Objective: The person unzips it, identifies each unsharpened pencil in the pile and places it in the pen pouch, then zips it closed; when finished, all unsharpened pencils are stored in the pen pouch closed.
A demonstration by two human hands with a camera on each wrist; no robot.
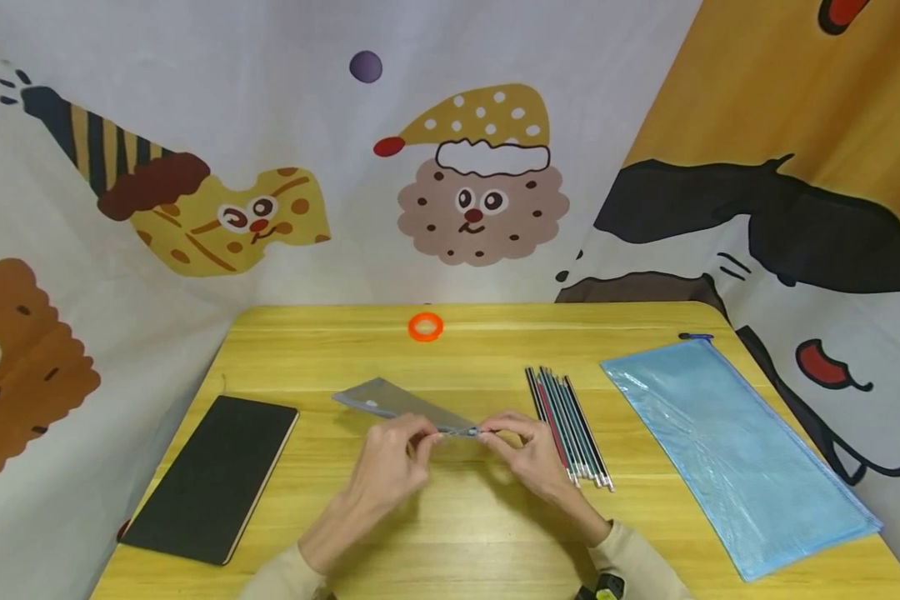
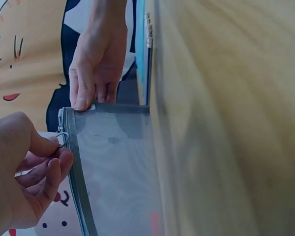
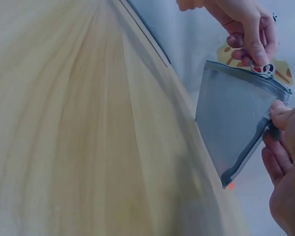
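A grey see-through zip pouch (image 1: 401, 400) is held up over the middle of the table, its zipper edge toward the person. My left hand (image 1: 390, 458) pinches the ring-shaped zipper pull (image 2: 64, 138) between thumb and forefinger. At the same end of the zipper, the pouch's corner is gripped by my right hand (image 1: 528, 454), thumb on one side and fingers on the other. In the right wrist view the pouch (image 3: 231, 113) hangs upright from the two hands. Its zipper slider sits near the right hand's corner.
Several pencils (image 1: 570, 425) lie side by side just beyond the right hand. A large blue zip folder (image 1: 735, 450) covers the table's right side. At the left lies a black notebook (image 1: 213, 475). An orange ring (image 1: 425, 327) rests near the back edge of the table (image 1: 330, 333).
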